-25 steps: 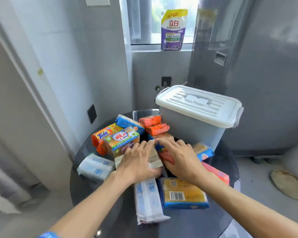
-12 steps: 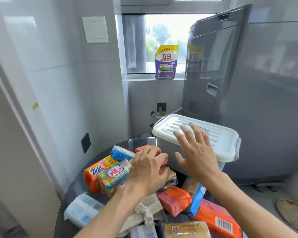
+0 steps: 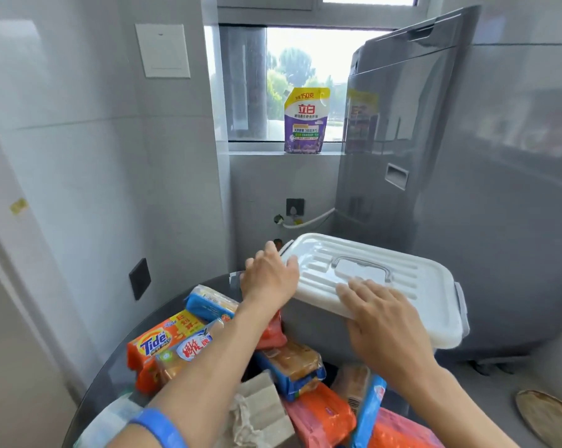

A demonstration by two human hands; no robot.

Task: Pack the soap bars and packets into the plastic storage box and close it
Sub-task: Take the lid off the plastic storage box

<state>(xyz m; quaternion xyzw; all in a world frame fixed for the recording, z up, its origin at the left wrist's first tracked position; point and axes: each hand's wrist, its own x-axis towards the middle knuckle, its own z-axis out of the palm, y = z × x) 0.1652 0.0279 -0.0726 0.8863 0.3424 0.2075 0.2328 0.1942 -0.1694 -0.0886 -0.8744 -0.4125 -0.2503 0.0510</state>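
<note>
**Head view: both hands on the lid, nothing packed yet**

Head camera shows me the white lid (image 3: 370,286) seated on the grey plastic storage box (image 3: 318,331), which stands at the far right of the round glass table (image 3: 111,367), just in front of a tall grey appliance (image 3: 451,156). My left hand (image 3: 270,276) curls over the lid's far-left corner, fingers wrapped around the rim; it is gripping the lid edge. My right hand (image 3: 380,321) lies flat on the lid's near edge, fingers spread, pressing or bracing rather than clenched around anything.

The soap is all outside the box. A Tide bar (image 3: 163,341) sits toward the table's left edge beside a blue-wrapped bar (image 3: 208,302) near the far edge. Closer to me, in the middle of the table, a blue pack with yellow soap (image 3: 292,363), an unwrapped pale block (image 3: 263,405) and orange packets (image 3: 325,418) lie heaped together, touching. An upright blue packet (image 3: 368,412) leans at the near right.

My reading: the task is at its very start. The lid must come off first, and I cannot tell whether the side latch (image 3: 460,302) on the right is released. After that, every bar and packet has to go in, then the lid goes back on and is fastened.

A detergent pouch (image 3: 305,121) stands on the window sill, well apart from the table; I judge it is not part of the load.
</note>
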